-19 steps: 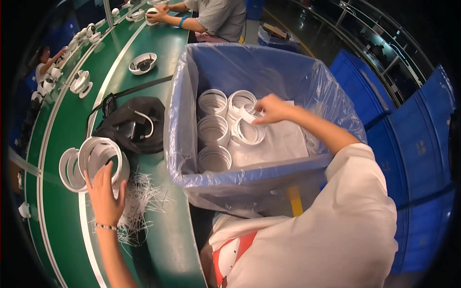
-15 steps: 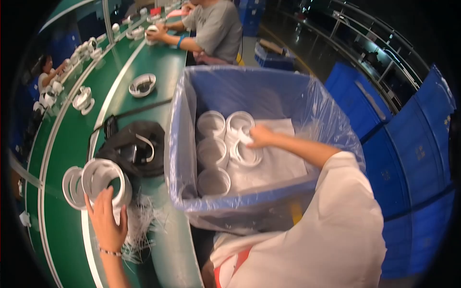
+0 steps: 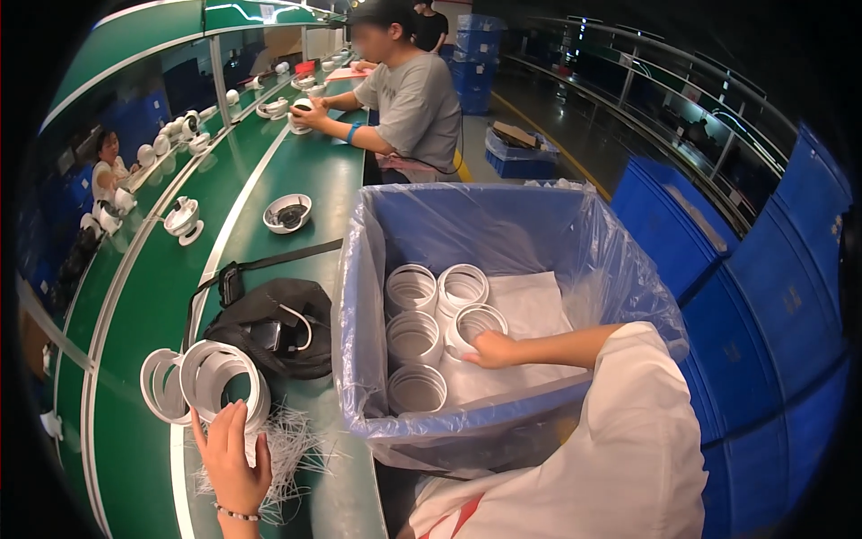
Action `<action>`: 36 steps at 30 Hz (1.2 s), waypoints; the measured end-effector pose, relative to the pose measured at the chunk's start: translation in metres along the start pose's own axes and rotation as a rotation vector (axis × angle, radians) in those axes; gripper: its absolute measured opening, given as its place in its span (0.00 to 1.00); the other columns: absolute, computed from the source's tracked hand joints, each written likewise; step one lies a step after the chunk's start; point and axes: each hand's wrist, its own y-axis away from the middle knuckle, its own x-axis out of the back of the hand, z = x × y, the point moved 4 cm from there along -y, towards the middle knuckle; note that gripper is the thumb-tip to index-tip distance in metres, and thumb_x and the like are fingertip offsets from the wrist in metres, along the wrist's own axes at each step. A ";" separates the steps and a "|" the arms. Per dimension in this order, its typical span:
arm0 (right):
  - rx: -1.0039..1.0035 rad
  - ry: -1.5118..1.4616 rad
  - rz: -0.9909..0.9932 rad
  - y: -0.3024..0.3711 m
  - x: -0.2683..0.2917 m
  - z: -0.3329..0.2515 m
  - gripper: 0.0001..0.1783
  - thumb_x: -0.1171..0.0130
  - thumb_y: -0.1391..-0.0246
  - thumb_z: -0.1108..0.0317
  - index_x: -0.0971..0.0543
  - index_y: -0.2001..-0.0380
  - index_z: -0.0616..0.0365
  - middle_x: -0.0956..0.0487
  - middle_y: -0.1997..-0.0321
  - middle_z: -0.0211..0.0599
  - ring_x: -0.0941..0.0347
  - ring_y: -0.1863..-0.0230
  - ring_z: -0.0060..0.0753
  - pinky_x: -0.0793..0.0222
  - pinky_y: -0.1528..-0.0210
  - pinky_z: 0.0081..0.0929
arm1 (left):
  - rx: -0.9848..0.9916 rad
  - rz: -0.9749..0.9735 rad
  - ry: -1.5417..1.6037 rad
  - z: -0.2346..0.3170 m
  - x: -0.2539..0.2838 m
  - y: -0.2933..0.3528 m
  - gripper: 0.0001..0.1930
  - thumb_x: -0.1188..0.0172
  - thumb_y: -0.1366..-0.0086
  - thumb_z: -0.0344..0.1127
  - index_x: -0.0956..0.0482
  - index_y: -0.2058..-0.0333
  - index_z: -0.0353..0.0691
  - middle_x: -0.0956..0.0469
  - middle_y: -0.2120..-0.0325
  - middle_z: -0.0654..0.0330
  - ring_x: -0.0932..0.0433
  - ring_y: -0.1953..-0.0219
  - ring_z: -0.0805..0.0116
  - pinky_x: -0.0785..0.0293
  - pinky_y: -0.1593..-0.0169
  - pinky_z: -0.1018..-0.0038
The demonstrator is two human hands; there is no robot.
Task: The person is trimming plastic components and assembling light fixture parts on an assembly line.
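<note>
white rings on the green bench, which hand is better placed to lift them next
Probably the left hand: it is at the white rings on the green bench. The right hand is inside the lined blue bin, at another white ring.

The bin (image 3: 489, 220) is solid blue with a see-through liner (image 3: 503, 449), and the rings (image 3: 414, 277) in it are all plain white, same as the paper (image 3: 539, 310) under them. Left of the bin there's a green bench (image 3: 153, 305) with a white stripe (image 3: 182, 494), more white rings, whitish strips (image 3: 292, 440), plus a black bag (image 3: 260, 314) with a white cord (image 3: 309, 329). Beyond the bin you get a grey shirt (image 3: 422, 103), a bright blue wristband (image 3: 353, 132) and a yellow floor line (image 3: 567, 154). Crates (image 3: 754, 296) right of the bin? Also blue. On the bin's near side, a white sleeve (image 3: 628, 422) and a bit of red cloth (image 3: 467, 514). The bracelet (image 3: 237, 514), left of the bin, mixes pale and dark beads.
</note>
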 end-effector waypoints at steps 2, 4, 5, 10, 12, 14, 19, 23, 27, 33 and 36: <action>-0.095 -0.079 -0.027 0.002 -0.008 0.002 0.32 0.47 0.58 0.42 0.25 0.78 0.69 0.26 0.75 0.59 0.28 0.69 0.55 0.33 0.64 0.43 | 0.010 0.007 0.007 -0.003 0.002 0.005 0.22 0.45 0.54 0.25 0.33 0.56 0.34 0.29 0.60 0.54 0.31 0.55 0.56 0.57 0.40 0.48; -0.084 -0.003 -0.118 -0.003 -0.013 0.006 0.32 0.45 0.61 0.42 0.25 0.77 0.69 0.25 0.73 0.57 0.28 0.67 0.55 0.32 0.64 0.42 | 0.022 0.011 0.015 -0.005 0.005 0.009 0.22 0.46 0.53 0.25 0.33 0.55 0.34 0.29 0.60 0.54 0.31 0.56 0.57 0.57 0.40 0.48; -0.076 0.069 -0.205 -0.003 -0.018 0.007 0.32 0.42 0.63 0.42 0.24 0.75 0.68 0.24 0.71 0.55 0.28 0.65 0.54 0.31 0.64 0.41 | 0.027 0.013 0.018 -0.005 0.005 0.011 0.22 0.46 0.53 0.25 0.33 0.55 0.34 0.29 0.60 0.54 0.31 0.56 0.57 0.57 0.40 0.48; -0.208 0.190 -0.329 0.002 -0.045 0.003 0.31 0.37 0.70 0.49 0.26 0.64 0.61 0.24 0.63 0.46 0.28 0.59 0.44 0.48 0.45 0.50 | 0.050 0.035 0.051 -0.004 0.005 0.021 0.22 0.46 0.54 0.24 0.33 0.56 0.34 0.29 0.61 0.54 0.31 0.56 0.56 0.56 0.41 0.49; -0.182 0.155 -0.365 0.002 -0.069 0.012 0.33 0.37 0.70 0.47 0.27 0.63 0.62 0.24 0.66 0.50 0.27 0.61 0.44 0.63 0.42 0.59 | 0.067 0.043 0.051 -0.006 0.005 0.027 0.22 0.46 0.54 0.24 0.33 0.56 0.34 0.29 0.61 0.53 0.31 0.56 0.56 0.56 0.41 0.49; -0.097 0.218 -0.303 0.002 -0.075 0.002 0.30 0.37 0.70 0.50 0.26 0.67 0.64 0.24 0.68 0.51 0.27 0.62 0.45 0.48 0.46 0.51 | 0.105 0.059 0.060 -0.011 0.006 0.039 0.21 0.46 0.54 0.23 0.32 0.57 0.33 0.28 0.62 0.53 0.30 0.57 0.56 0.55 0.41 0.51; -0.041 0.132 -0.225 -0.001 -0.067 0.021 0.18 0.40 0.74 0.59 0.25 0.79 0.64 0.25 0.76 0.52 0.27 0.71 0.50 0.33 0.65 0.39 | 0.110 0.133 0.047 -0.015 0.018 0.043 0.20 0.45 0.54 0.23 0.29 0.58 0.35 0.27 0.63 0.54 0.29 0.58 0.58 0.52 0.41 0.52; -0.110 -0.040 -0.426 -0.008 0.028 -0.009 0.31 0.36 0.72 0.54 0.27 0.66 0.68 0.25 0.64 0.51 0.30 0.58 0.47 0.35 0.55 0.32 | 0.077 0.170 0.060 -0.023 0.026 0.039 0.18 0.44 0.54 0.23 0.29 0.60 0.37 0.26 0.66 0.54 0.27 0.61 0.58 0.49 0.42 0.55; -0.187 -0.624 -0.270 0.015 0.132 -0.049 0.32 0.31 0.71 0.71 0.31 0.57 0.61 0.28 0.58 0.36 0.33 0.55 0.28 0.38 0.52 0.24 | 0.087 0.305 0.066 -0.031 0.049 0.037 0.14 0.45 0.53 0.22 0.26 0.63 0.37 0.24 0.69 0.55 0.25 0.66 0.60 0.43 0.45 0.56; 0.197 -0.904 0.580 0.079 0.210 -0.157 0.30 0.38 0.66 0.70 0.34 0.55 0.63 0.29 0.63 0.32 0.32 0.62 0.25 0.38 0.52 0.28 | 0.036 0.376 0.095 -0.019 0.071 0.042 0.14 0.45 0.53 0.21 0.26 0.64 0.36 0.24 0.69 0.57 0.24 0.66 0.61 0.41 0.46 0.57; 0.606 -1.351 0.657 0.093 0.206 -0.230 0.37 0.44 0.67 0.62 0.40 0.49 0.62 0.35 0.69 0.27 0.36 0.70 0.23 0.44 0.46 0.36 | 0.066 0.342 0.166 -0.001 0.082 0.046 0.17 0.42 0.54 0.27 0.26 0.62 0.35 0.24 0.66 0.55 0.25 0.62 0.59 0.40 0.47 0.58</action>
